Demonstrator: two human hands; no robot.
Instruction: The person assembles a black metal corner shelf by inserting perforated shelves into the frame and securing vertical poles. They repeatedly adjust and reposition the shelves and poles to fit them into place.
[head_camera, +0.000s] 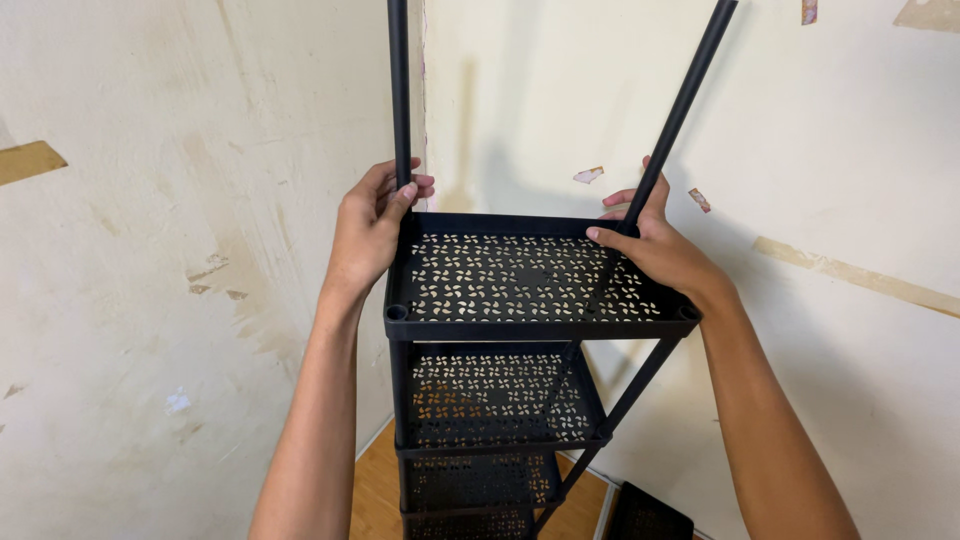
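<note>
Now both hands are on the top shelf (520, 275) of a black metal shelf rack that stands in the corner of a room. The left hand (372, 230) grips the back left corner of this shelf, and its fingers (405, 192) curl together around the upright black pole (400, 90) that rises from that corner; the thumb lies on the near side of the pole. The right hand (655, 245) rests on the back right corner, with the fingers pressed flat along the rim and closed about the second pole (685, 100), which leans to the right and is not straight. It seems that the hands hold shelf and poles at the same time so that the tray stays level while the poles sit in the corner holes; this is my judgement only.

The shelf is a shallow rectangular tray with a low raised rim. Its floor is thin sheet metal, punched with many small petal-shaped cut-outs in regular rows, and the pale wall and floor show through them. At the two front corners there are round open sockets, still without poles. The finish looks matte and smooth. Below it hang a lower shelf (495, 400) of the same pattern and more tiers under that, joined by thin black tubes. Another black tray (648, 518) lies on the wooden floor (375, 495). The cream wall (150, 300) is scuffed, with patches of peeled paint.
</note>
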